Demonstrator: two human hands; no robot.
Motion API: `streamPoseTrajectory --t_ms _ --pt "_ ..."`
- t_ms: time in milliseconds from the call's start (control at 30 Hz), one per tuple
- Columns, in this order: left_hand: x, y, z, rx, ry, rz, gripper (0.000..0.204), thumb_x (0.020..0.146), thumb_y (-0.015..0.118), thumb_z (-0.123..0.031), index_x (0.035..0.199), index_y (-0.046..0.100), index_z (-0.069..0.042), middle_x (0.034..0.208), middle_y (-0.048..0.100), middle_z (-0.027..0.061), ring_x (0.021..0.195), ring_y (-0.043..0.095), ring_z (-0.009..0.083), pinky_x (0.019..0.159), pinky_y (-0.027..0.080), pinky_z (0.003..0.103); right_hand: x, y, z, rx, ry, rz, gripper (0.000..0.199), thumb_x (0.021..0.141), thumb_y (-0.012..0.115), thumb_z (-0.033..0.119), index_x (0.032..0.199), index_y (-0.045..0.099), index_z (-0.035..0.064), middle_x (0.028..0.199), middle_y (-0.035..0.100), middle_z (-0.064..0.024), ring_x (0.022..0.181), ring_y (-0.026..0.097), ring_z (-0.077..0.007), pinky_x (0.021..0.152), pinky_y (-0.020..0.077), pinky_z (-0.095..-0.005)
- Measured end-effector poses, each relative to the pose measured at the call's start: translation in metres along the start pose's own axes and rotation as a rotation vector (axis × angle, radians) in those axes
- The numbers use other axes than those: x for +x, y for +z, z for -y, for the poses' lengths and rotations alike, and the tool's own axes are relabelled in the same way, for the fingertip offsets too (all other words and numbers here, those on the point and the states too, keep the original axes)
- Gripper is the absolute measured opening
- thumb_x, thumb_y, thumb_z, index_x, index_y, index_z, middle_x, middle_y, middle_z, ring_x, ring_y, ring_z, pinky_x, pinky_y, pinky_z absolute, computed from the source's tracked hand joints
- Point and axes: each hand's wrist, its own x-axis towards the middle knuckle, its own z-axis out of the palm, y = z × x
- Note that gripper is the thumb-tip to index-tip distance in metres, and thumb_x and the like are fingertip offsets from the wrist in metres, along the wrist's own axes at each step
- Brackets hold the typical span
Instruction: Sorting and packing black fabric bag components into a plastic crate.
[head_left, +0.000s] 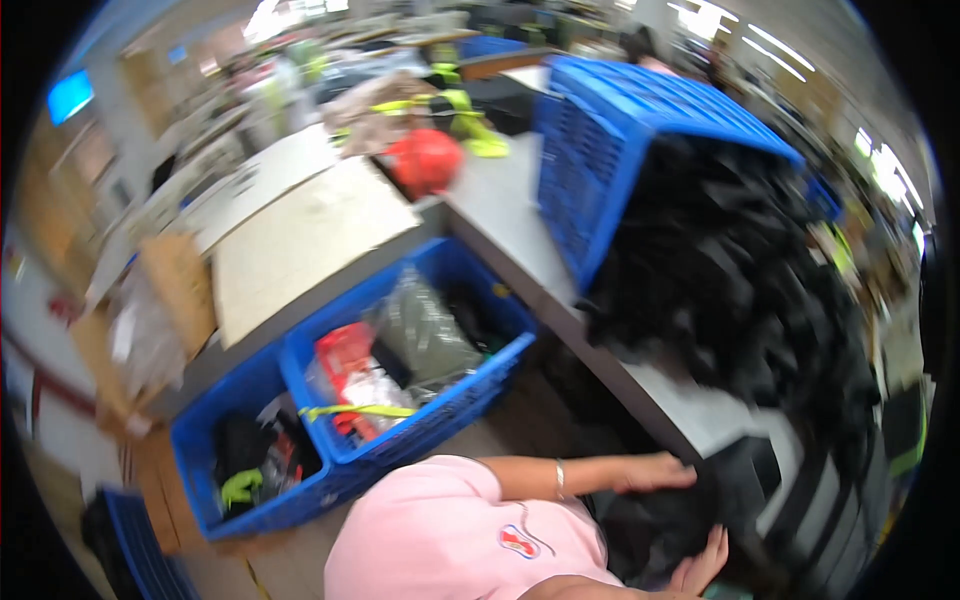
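Observation:
My left hand [655, 472], with a light band at the wrist, grips the upper edge of a black fabric piece [735, 480]. Lower down, my right hand [703, 565] has its fingers closed on the near side of the same piece. Part of the piece hangs in front of me, beside the table edge, and its exact kind is blurred. Beyond my hands, a large heap of black fabric pieces [730, 270] spills onto the grey table [660, 395] from a blue plastic crate [590, 150] tipped on its side. Dark straps trail down at the right.
Two blue bins [430, 425] stand at the left, holding bagged goods, red packaging and dark cloth. Behind them lies a pale board [310, 245]. A red bundle [425, 162] and yellow-green cloth [480, 130] lie farther back. A cardboard box [178, 290] stands far left.

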Motion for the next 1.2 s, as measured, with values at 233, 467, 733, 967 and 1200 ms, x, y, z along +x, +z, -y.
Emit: streamPoseTrajectory --t_ms 233,467,733,967,1200 --pt "0.027 -0.017 0.053 -0.161 -0.069 -0.181 0.024 0.09 0.073 -0.029 0.084 0.064 -0.008 0.081 0.062 -0.0026 0.072 0.057 0.0044 0.059 0.045 0.025 -0.015 0.026 0.007 0.382 0.234 0.142 0.005 0.088 0.067 0.002 0.087 0.067 0.0066 0.09 0.069 -0.0018 0.081 0.063 -0.0103 0.072 0.0518 -0.028" --pt "0.059 0.059 0.038 -0.177 0.012 -0.065 0.037 0.088 0.075 -0.011 0.12 0.061 0.003 0.111 0.069 0.0073 0.097 0.066 0.0163 0.089 0.052 0.031 -0.013 -0.025 -0.023 -0.085 -0.117 -0.304 0.034 0.084 0.079 0.025 0.073 0.057 0.0011 0.063 0.052 0.0002 0.064 0.045 -0.0061 0.058 0.0388 -0.0286" --pt "0.11 0.11 0.062 0.039 -0.253 0.161 0.028 0.091 0.069 -0.002 0.118 0.063 0.0 0.111 0.07 0.0061 0.095 0.065 0.0122 0.09 0.05 0.027 -0.039 -0.084 -0.074 -0.026 -0.185 -0.616 0.025 0.088 0.068 0.006 0.109 0.059 -0.0027 0.089 0.066 -0.0125 0.084 0.061 -0.0145 0.079 0.0489 -0.0291" --pt "0.138 0.162 0.119 0.198 -0.42 0.351 0.063 0.098 0.064 -0.023 0.151 0.036 -0.003 0.149 0.045 0.0154 0.122 0.056 0.0203 0.096 0.049 0.032 -0.097 -0.198 -0.138 0.539 -0.013 -0.921 0.035 0.087 0.063 0.001 0.122 0.06 -0.0015 0.111 0.067 -0.0069 0.1 0.063 -0.0172 0.089 0.0508 -0.03" --pt "0.16 0.131 0.165 0.176 -0.625 0.417 0.047 0.1 0.062 -0.021 0.141 0.05 -0.001 0.133 0.06 0.0135 0.112 0.063 0.0202 0.089 0.053 0.032 -0.249 -0.339 -0.192 0.289 -0.128 -1.447 0.039 0.09 0.062 0.0 0.129 0.058 -0.0012 0.121 0.066 -0.0068 0.107 0.061 -0.0157 0.094 0.0462 -0.0288"
